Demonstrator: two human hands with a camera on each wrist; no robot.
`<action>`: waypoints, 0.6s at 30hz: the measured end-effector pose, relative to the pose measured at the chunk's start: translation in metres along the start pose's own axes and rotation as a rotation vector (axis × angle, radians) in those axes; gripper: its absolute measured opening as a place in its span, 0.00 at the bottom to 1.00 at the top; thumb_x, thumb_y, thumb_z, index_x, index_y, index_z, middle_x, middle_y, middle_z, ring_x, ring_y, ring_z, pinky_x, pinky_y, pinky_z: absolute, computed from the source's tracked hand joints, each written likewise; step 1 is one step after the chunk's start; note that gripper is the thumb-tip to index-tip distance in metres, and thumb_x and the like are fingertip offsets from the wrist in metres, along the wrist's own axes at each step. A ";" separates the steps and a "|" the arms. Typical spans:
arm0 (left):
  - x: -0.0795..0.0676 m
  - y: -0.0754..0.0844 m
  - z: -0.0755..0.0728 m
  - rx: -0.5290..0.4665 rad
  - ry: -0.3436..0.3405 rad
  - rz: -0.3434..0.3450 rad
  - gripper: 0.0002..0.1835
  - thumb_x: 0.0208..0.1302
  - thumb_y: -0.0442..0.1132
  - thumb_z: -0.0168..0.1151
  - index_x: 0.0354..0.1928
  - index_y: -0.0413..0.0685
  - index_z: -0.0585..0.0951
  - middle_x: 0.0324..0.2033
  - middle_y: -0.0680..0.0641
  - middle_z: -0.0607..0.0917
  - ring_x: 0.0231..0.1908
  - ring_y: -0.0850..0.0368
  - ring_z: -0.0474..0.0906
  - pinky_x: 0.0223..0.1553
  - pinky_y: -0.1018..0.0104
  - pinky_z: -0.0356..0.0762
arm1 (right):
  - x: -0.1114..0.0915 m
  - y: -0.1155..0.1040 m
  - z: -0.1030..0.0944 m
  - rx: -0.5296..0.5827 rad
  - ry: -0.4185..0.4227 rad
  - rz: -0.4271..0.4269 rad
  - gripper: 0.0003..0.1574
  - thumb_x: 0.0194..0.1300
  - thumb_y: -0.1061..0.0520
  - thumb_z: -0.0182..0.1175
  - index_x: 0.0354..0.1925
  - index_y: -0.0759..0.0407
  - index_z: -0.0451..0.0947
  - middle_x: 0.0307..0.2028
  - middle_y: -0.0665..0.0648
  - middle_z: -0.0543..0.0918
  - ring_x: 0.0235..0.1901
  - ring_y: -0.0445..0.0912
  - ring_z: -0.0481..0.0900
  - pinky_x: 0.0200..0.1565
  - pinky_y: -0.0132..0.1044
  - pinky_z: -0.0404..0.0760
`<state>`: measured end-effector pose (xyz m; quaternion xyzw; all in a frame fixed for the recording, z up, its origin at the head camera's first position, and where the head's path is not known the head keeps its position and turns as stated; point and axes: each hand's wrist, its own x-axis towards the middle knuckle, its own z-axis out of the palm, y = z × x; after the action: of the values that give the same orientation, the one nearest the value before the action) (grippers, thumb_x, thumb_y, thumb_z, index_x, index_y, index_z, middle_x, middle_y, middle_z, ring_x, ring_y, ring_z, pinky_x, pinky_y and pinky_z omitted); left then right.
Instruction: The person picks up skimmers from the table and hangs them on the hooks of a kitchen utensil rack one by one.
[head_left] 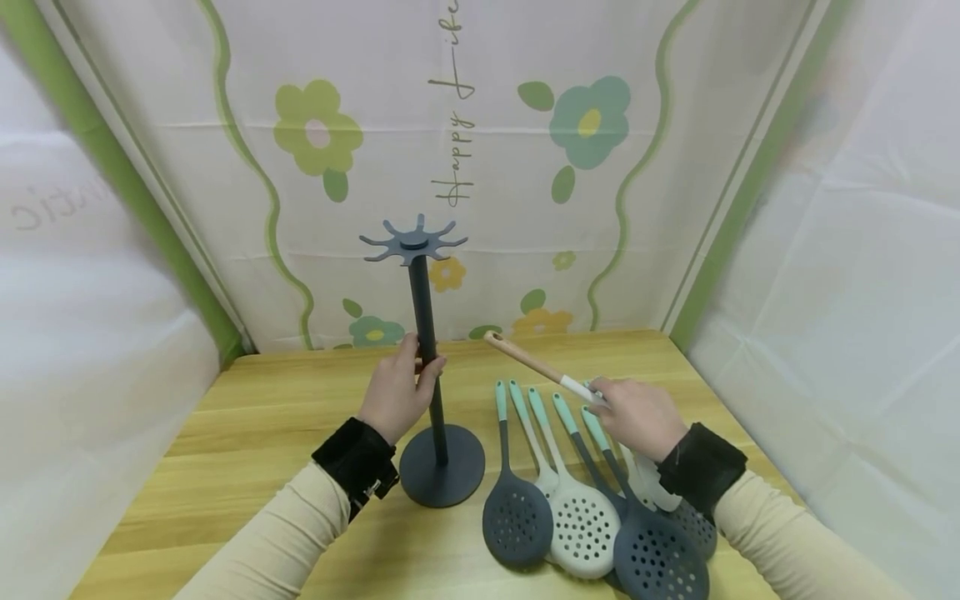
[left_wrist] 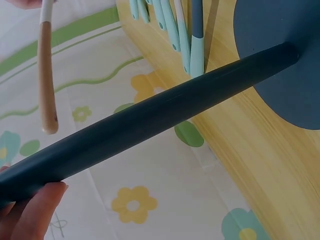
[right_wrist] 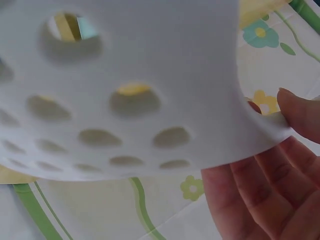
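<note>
A dark grey utensil stand (head_left: 423,317) rises from a round base (head_left: 461,475), with a ring of bare curved hooks (head_left: 393,247) at its top. My left hand (head_left: 393,390) grips its pole about midway up, thumb on one side and fingers behind. In my right hand (head_left: 641,417) is a white skimmer, pinched near its neck, its wooden handle (head_left: 525,358) pointing up toward the stand. The right wrist view shows the perforated white skimmer head (right_wrist: 200,65) up close, thumb above and fingers below the neck. In the head view, the hand and wristband mostly hide that head.
Right of the stand, several utensils with mint handles lie on the wooden table (head_left: 247,467), among them a dark skimmer (head_left: 517,518), a white skimmer (head_left: 583,542) and another dark skimmer (head_left: 660,562). Some overlap. A flowered cloth (head_left: 487,275) hangs behind the table.
</note>
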<state>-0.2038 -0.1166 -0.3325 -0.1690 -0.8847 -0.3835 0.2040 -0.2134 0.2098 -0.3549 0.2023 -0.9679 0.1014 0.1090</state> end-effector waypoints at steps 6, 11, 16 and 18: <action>-0.003 -0.004 0.003 -0.016 0.014 -0.005 0.11 0.74 0.37 0.55 0.51 0.39 0.71 0.42 0.38 0.85 0.47 0.42 0.86 0.46 0.54 0.86 | -0.002 -0.003 -0.002 0.003 0.026 -0.011 0.14 0.64 0.57 0.66 0.47 0.60 0.81 0.23 0.52 0.81 0.15 0.40 0.64 0.16 0.32 0.61; -0.003 -0.005 0.004 -0.065 0.012 -0.027 0.13 0.76 0.39 0.54 0.56 0.39 0.72 0.42 0.40 0.85 0.45 0.46 0.86 0.47 0.57 0.85 | -0.003 -0.003 -0.003 -0.004 0.066 -0.027 0.14 0.62 0.58 0.67 0.46 0.61 0.81 0.21 0.51 0.79 0.14 0.40 0.63 0.15 0.32 0.61; 0.000 -0.005 0.005 -0.225 -0.018 -0.109 0.16 0.76 0.42 0.52 0.59 0.43 0.71 0.45 0.41 0.83 0.48 0.48 0.82 0.50 0.59 0.83 | -0.003 -0.002 -0.006 0.006 0.080 -0.028 0.13 0.63 0.57 0.67 0.46 0.60 0.81 0.20 0.50 0.76 0.14 0.39 0.62 0.15 0.32 0.60; 0.001 -0.005 0.006 -0.297 -0.026 -0.126 0.16 0.76 0.42 0.52 0.60 0.44 0.70 0.46 0.40 0.82 0.49 0.48 0.81 0.51 0.58 0.83 | -0.004 -0.001 -0.007 0.008 0.081 -0.024 0.13 0.64 0.57 0.66 0.46 0.60 0.81 0.20 0.50 0.76 0.14 0.39 0.62 0.15 0.32 0.61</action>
<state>-0.2082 -0.1148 -0.3391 -0.1466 -0.8296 -0.5200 0.1411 -0.2083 0.2116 -0.3492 0.2099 -0.9598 0.1122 0.1486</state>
